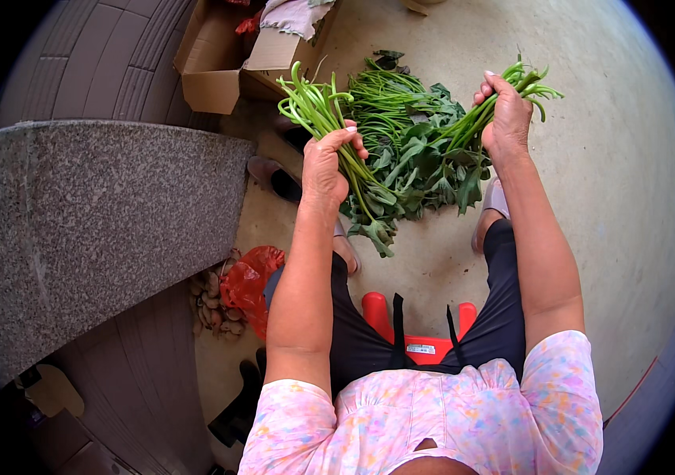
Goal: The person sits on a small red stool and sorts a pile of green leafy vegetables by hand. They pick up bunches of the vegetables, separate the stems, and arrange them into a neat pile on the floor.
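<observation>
My left hand [331,160] is closed around a bunch of green leafy stems [314,107], with the cut ends pointing up and the leaves hanging down. My right hand [505,116] grips a second bunch of long stems [468,123] near their ends, and its leaves hang down to the left over the pile. Between and beyond my hands, a heap of leafy greens [385,101] lies on the concrete floor, stems mostly to the upper left and dark leaves towards me.
An open cardboard box [210,89] with a cloth [299,16] on it stands at upper left. A granite slab [117,225] fills the left. Beside it lie shoes [275,178], a red plastic bag [254,279] and tubers [213,303]. A red plastic stool [426,350] is under me.
</observation>
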The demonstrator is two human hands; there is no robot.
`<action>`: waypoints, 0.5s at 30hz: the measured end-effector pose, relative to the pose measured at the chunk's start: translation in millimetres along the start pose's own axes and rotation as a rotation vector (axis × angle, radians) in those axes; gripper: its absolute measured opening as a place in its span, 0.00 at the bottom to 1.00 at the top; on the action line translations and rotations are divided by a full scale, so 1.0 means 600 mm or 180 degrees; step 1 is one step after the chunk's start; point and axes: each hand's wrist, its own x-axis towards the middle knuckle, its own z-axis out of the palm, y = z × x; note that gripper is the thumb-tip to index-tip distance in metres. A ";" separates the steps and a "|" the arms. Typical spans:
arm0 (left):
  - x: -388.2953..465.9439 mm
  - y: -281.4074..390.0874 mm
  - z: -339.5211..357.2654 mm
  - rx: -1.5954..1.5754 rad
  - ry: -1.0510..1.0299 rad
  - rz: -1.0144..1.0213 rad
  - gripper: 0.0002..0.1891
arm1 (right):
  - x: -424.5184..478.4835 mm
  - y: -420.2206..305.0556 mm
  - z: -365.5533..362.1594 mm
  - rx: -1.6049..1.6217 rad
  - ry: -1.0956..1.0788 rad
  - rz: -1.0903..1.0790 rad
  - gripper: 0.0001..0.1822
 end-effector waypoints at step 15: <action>0.003 -0.003 -0.001 -0.0072 -0.0013 0.0034 0.05 | -0.007 0.015 -0.005 -0.0278 -0.0665 0.1056 0.04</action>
